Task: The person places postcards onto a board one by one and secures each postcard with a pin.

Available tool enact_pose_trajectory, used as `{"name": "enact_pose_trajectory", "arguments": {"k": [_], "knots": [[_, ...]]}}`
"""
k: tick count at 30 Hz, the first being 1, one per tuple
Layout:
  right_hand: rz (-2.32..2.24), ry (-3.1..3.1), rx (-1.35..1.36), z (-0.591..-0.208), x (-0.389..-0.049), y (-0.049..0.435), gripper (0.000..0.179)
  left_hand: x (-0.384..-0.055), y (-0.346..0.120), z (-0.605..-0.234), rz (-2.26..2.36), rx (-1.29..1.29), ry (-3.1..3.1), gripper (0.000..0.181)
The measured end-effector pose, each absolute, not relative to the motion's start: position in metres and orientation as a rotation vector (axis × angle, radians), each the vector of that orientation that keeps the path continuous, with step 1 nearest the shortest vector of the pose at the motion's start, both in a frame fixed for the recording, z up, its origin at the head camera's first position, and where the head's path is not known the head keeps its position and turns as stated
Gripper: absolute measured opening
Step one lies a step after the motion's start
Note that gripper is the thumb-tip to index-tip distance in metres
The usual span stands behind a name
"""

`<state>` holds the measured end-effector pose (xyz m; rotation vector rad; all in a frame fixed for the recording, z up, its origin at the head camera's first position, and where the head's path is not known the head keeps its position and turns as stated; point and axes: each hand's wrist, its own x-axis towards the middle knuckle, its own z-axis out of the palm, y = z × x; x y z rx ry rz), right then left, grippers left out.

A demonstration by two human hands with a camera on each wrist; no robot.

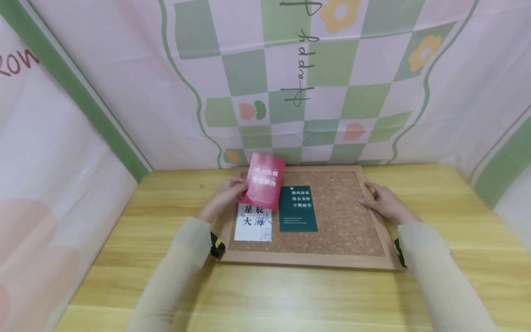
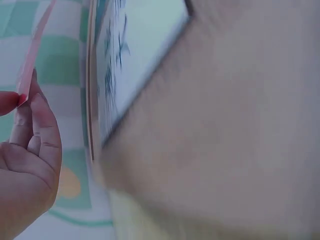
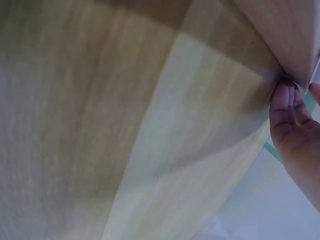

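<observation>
My left hand (image 1: 224,197) pinches a pinkish-red card (image 1: 265,177) with white characters by its lower left side. In the left wrist view the card (image 2: 33,57) stands edge-on between thumb and fingers, off the board. On the wood-framed cork board (image 1: 340,216), a white card (image 1: 248,232) with dark characters lies partly beneath the pink one. Beside it sits a dark green card (image 1: 297,216), with a small pin-like spot (image 1: 292,188) near its top. My right hand (image 1: 386,203) grips the board's right frame, thumb on top; the right wrist view shows its fingers (image 3: 282,107) against the outer edge.
The board rests on a light wooden table (image 1: 315,299), its far edge near a fabric backdrop (image 1: 249,133) with green checks. Another fabric wall (image 1: 62,161) borders the table on the left. Black wrist straps (image 1: 217,246) show at both cuffs.
</observation>
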<state>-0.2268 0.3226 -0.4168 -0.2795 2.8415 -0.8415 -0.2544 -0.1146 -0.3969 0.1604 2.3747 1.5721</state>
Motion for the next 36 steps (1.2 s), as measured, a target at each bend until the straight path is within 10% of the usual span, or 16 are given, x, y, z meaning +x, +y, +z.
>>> {"name": "enact_pose_trajectory", "arguments": {"k": [36], "knots": [[-0.87, 2.818, -0.282, -0.419, -0.228, 0.326, 0.074, -0.242, 0.012, -0.405, 1.609, 0.112, 2.112, 0.031]]}}
